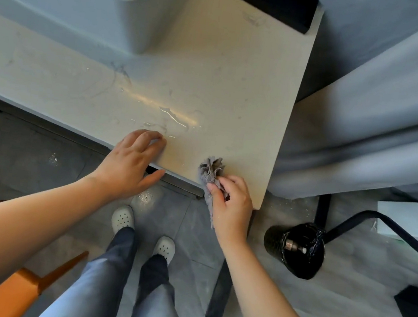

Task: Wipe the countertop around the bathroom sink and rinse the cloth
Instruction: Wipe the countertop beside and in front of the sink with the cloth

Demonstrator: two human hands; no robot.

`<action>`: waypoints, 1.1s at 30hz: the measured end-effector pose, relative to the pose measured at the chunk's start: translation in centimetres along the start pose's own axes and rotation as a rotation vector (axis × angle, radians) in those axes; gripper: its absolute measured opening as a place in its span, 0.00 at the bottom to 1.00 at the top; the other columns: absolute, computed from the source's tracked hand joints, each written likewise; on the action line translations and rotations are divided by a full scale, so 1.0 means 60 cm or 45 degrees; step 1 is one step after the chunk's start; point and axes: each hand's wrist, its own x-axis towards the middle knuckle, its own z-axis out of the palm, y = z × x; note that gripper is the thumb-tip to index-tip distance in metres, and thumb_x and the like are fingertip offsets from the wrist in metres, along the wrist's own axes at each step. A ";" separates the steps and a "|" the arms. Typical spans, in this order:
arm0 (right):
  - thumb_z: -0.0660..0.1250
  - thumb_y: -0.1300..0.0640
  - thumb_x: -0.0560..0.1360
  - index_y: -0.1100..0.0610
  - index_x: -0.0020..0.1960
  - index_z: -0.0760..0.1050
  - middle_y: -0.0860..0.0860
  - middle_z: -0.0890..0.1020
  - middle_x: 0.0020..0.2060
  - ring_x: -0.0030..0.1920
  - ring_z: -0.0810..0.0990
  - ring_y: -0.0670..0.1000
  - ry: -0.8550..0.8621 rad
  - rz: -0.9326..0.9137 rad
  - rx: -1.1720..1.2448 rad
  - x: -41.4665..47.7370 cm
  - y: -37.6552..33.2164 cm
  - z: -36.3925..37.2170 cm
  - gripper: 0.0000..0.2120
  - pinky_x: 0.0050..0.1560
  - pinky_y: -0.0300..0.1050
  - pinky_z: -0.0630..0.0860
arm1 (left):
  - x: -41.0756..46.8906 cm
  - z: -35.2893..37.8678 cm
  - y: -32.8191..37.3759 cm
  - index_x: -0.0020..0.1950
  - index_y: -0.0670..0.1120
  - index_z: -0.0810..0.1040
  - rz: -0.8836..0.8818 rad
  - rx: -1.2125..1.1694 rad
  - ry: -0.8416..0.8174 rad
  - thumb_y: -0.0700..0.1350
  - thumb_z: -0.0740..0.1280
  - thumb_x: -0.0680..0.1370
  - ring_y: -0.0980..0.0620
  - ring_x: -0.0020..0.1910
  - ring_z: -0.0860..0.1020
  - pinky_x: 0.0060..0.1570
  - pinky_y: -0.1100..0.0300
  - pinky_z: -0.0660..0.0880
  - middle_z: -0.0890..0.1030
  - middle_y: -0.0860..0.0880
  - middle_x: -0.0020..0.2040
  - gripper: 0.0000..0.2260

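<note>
The person wears faded blue jeans point(106, 277) and white perforated clogs point(123, 217).

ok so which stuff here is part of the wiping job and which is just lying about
For the job: cloth, held in the right hand; countertop; sink; left hand, resting on the countertop's edge.
Lying about: black bin; orange chair.
</note>
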 end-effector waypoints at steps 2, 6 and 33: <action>0.71 0.61 0.73 0.59 0.48 0.81 0.47 0.76 0.44 0.41 0.75 0.41 -0.034 -0.015 0.062 0.004 -0.006 -0.017 0.05 0.41 0.27 0.69 | 0.000 0.000 0.002 0.67 0.41 0.71 -0.014 -0.003 0.003 0.60 0.57 0.74 0.40 0.65 0.67 0.64 0.44 0.68 0.71 0.42 0.64 0.30; 0.70 0.60 0.73 0.60 0.45 0.80 0.50 0.78 0.44 0.40 0.75 0.43 0.110 -0.071 -0.020 0.074 -0.008 -0.053 0.04 0.41 0.31 0.70 | -0.001 0.001 0.002 0.68 0.41 0.71 -0.013 -0.003 0.017 0.61 0.57 0.74 0.41 0.65 0.67 0.64 0.45 0.68 0.72 0.43 0.64 0.30; 0.69 0.56 0.73 0.58 0.50 0.82 0.50 0.79 0.47 0.44 0.77 0.50 -0.020 -0.217 -0.110 0.019 -0.030 0.065 0.09 0.41 0.42 0.75 | 0.000 -0.033 -0.038 0.65 0.44 0.75 0.151 -0.139 0.025 0.56 0.59 0.76 0.46 0.60 0.73 0.60 0.51 0.71 0.75 0.46 0.61 0.24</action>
